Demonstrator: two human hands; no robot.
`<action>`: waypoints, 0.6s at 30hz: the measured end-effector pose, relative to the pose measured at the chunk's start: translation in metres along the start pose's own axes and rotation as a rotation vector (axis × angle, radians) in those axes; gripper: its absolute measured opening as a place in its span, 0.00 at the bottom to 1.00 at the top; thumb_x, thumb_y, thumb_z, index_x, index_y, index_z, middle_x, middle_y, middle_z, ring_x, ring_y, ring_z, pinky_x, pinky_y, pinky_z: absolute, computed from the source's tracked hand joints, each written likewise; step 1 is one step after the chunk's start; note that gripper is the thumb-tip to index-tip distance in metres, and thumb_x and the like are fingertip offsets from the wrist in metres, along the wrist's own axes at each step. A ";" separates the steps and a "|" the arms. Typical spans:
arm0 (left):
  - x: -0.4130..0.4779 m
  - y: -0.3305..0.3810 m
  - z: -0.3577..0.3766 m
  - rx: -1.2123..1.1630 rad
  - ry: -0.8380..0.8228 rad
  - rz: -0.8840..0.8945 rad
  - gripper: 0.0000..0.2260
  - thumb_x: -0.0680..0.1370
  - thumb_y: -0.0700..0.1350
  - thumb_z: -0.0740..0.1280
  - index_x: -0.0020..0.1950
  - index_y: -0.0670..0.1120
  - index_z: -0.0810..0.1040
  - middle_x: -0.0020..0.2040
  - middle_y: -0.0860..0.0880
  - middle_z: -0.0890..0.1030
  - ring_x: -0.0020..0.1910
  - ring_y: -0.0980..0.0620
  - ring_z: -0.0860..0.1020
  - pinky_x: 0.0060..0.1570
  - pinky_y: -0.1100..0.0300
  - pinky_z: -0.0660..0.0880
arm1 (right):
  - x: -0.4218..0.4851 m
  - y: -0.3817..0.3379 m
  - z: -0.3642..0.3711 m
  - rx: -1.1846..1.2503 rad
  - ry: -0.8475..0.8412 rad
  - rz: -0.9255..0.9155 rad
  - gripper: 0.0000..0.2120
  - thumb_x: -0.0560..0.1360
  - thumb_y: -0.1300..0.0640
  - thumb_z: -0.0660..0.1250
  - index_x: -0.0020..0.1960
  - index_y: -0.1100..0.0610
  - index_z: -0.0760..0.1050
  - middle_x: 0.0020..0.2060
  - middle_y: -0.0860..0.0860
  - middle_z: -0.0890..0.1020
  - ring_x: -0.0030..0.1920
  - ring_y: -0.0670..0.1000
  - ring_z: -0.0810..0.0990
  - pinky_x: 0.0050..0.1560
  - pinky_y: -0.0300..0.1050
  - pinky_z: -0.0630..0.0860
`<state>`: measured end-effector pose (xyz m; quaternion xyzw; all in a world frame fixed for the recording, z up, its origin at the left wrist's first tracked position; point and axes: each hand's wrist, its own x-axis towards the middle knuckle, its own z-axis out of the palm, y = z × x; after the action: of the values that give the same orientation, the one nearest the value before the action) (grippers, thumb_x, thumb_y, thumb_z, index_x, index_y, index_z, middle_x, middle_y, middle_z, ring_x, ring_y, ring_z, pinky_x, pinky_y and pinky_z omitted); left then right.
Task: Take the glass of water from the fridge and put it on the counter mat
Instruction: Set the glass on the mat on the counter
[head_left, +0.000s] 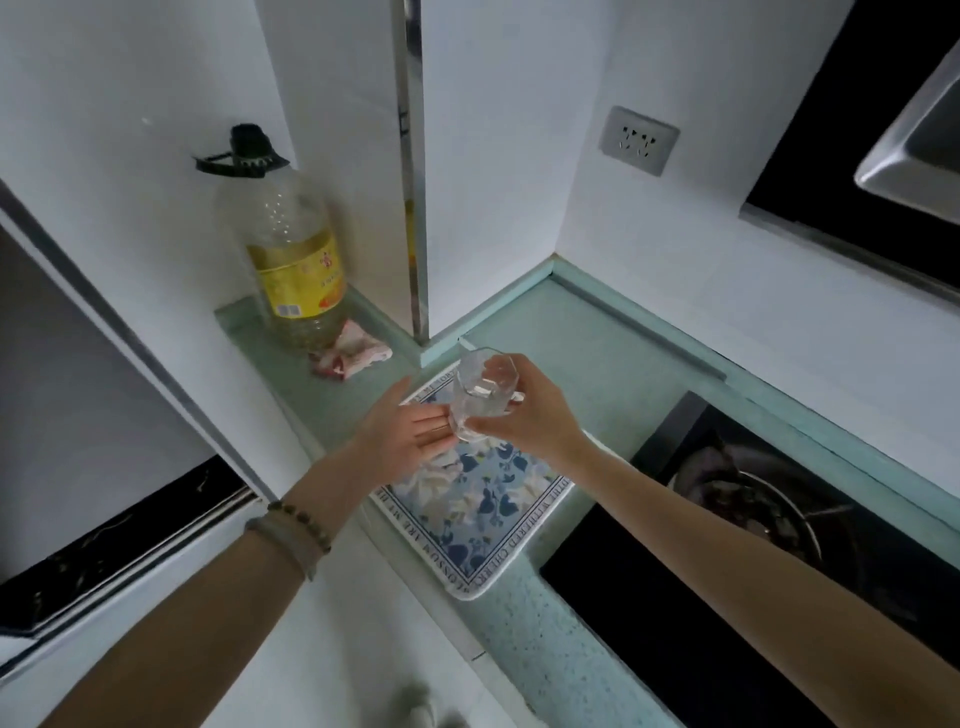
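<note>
My right hand (524, 410) grips a clear glass of water (475, 397) from the right side and holds it over the far part of the blue floral counter mat (483, 512). Whether the glass base touches the mat I cannot tell. The glass is roughly upright, with water in its lower part. My left hand (402, 434) is flat and open just left of the glass, fingertips at its base. The mat lies on the pale green counter (571, 364).
A large oil bottle (288, 249) with a yellow label stands at the back left of the counter, a crumpled red and white cloth (350, 353) beside it. A black hob with a pan (748, 499) is to the right. The fridge side (104, 364) rises on the left.
</note>
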<state>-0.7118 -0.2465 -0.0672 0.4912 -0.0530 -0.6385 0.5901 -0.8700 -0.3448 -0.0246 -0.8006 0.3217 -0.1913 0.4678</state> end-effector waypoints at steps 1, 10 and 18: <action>0.010 -0.002 -0.008 0.017 -0.011 -0.006 0.30 0.83 0.58 0.50 0.68 0.33 0.69 0.65 0.37 0.76 0.57 0.44 0.78 0.46 0.55 0.80 | 0.005 0.008 0.005 -0.004 0.001 0.006 0.31 0.62 0.58 0.79 0.61 0.50 0.71 0.56 0.43 0.79 0.57 0.48 0.79 0.53 0.36 0.78; 0.069 -0.043 -0.058 0.769 -0.026 -0.010 0.31 0.77 0.49 0.65 0.77 0.41 0.58 0.67 0.48 0.77 0.64 0.60 0.75 0.65 0.73 0.63 | 0.032 0.079 0.047 0.040 -0.040 0.164 0.31 0.62 0.58 0.79 0.62 0.53 0.71 0.58 0.48 0.78 0.59 0.52 0.78 0.61 0.52 0.77; 0.095 -0.048 -0.062 0.418 -0.045 -0.124 0.48 0.60 0.76 0.61 0.69 0.42 0.68 0.65 0.51 0.75 0.69 0.53 0.70 0.72 0.56 0.63 | 0.032 0.118 0.059 0.098 -0.060 0.212 0.31 0.62 0.61 0.79 0.61 0.50 0.71 0.53 0.44 0.80 0.55 0.44 0.80 0.58 0.43 0.78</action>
<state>-0.6854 -0.2771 -0.1841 0.5910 -0.1670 -0.6595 0.4335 -0.8504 -0.3719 -0.1559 -0.7438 0.3806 -0.1322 0.5333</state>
